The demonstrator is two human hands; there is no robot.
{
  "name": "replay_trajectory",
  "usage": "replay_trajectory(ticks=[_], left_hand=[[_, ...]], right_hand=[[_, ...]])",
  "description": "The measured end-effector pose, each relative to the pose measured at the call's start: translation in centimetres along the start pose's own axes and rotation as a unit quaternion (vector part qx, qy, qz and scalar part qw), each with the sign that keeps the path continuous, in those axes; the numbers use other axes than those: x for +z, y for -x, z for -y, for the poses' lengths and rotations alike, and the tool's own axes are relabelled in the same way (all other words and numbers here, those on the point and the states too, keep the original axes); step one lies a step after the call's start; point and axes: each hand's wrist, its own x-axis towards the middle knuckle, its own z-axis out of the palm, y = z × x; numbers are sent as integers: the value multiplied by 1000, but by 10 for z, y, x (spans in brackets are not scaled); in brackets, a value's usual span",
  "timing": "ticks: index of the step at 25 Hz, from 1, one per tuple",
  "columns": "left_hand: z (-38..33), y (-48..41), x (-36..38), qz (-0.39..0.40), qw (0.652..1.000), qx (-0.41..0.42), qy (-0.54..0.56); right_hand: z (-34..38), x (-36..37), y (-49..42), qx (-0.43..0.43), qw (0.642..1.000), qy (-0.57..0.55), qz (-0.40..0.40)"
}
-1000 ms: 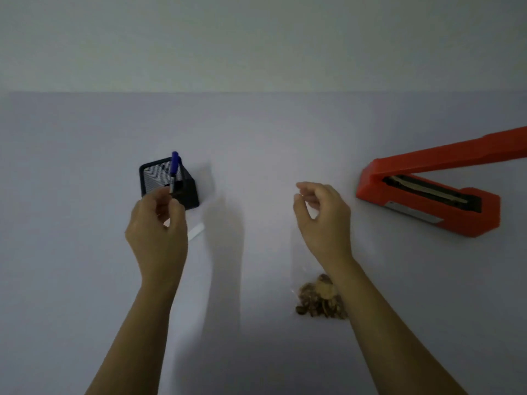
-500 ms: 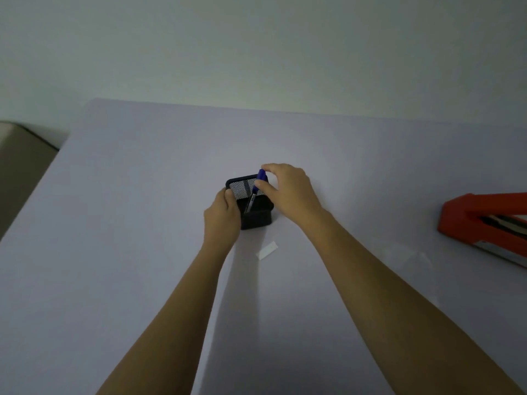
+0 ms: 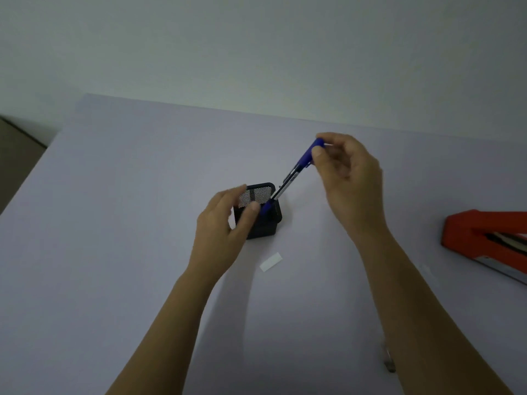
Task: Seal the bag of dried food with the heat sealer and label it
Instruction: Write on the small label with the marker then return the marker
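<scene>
Above the left hand, the right hand (image 3: pixel 348 178) pinches the capped top of a blue pen (image 3: pixel 293 173) between thumb and fingertips. The pen slants down-left, and its lower end is just at the rim of the black mesh pen cup (image 3: pixel 265 223). The left hand (image 3: pixel 219 235) curls round that cup, thumb on its near face, so the two hands are apart and each holds its own thing.

Just below and between the hands a small white label (image 3: pixel 271 262) lies flat on the table (image 3: pixel 114 223). Far out beyond the right wrist sits the orange heat sealer (image 3: pixel 482 238), its arm raised.

The bag of dried food (image 3: pixel 388 363) is almost wholly hidden under the right forearm. Only a dim brownish bit beside the arm shows, and that is probably its contents.

The pen looks light, stiff and smooth. For writing it is better held low on the barrel than by the cap. The label is likely thin and floppy and best lifted by one corner. The bag is probably limp, slick film, so it wants holding by its top edge.
</scene>
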Motion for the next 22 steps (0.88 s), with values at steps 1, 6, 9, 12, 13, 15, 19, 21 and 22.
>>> replay_trajectory(ticks=[1, 6, 9, 12, 13, 15, 19, 21, 22], left_hand=[[-5, 2, 1, 35, 999, 13, -5], [-18, 5, 14, 40, 998, 46, 30], [-22, 10, 18, 34, 989, 144, -4], [-33, 16, 27, 79, 974, 209, -47], [-37, 19, 29, 103, 973, 202, -33], [-44, 25, 32, 157, 979, 125, 42], [-48, 31, 34, 255, 934, -82, 236], [-39, 37, 32, 267, 869, -175, 379], [-31, 44, 28, 243, 828, -230, 449]], right_hand=[[3, -5, -1, 13, 1000, -12, -6], [4, -18, 4, 51, 996, -65, -38], [-3, -13, 16, 106, 987, -114, -45], [-13, 2, 35, 162, 984, -70, -20], [-16, 3, 35, 185, 981, -57, -30], [-20, -1, 31, 221, 972, -52, -55], [-24, 1, 36, 233, 969, -59, -55], [-28, -6, 30, 258, 956, -86, -112], [-28, -18, 21, 271, 941, -124, -161]])
